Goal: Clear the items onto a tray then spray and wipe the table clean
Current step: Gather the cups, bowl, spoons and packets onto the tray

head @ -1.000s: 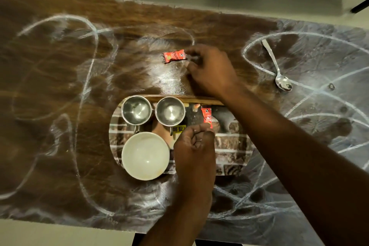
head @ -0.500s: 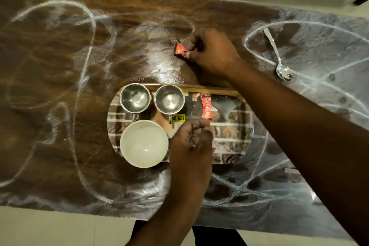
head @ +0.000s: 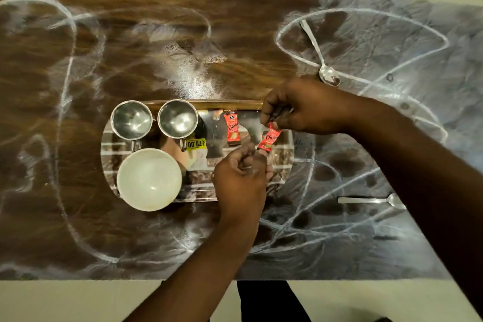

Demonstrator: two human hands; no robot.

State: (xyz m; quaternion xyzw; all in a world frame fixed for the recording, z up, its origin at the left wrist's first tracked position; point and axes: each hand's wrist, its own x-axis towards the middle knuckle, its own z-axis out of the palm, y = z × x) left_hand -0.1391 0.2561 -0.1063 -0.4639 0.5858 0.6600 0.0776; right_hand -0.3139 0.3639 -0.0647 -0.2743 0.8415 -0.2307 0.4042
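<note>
A mirrored oval tray point(head: 283, 162) lies mid-table and carries two steel cups point(head: 131, 120) point(head: 177, 118), a white bowl point(head: 149, 179) and a red sachet point(head: 231, 128) lying flat. My right hand point(head: 300, 107) pinches the top of a second red sachet point(head: 269, 138), which hangs over the tray's right part. My left hand point(head: 240, 172) is curled just below it, and its fingertips meet the sachet's lower end. One spoon point(head: 329, 77) lies on the table at the back right. Another spoon point(head: 371, 200) lies at the right, its bowl partly behind my right forearm.
The brown table point(head: 78, 65) is streaked with white smears and chalky loops. A yellow price sticker point(head: 196, 144) sits on the tray. The table's near edge point(head: 104, 278) runs close to my body, with pale floor beyond the far edge.
My right hand picked the second sachet off the table behind the tray and carried it over the tray's right part. My left hand shifted right to meet it.
</note>
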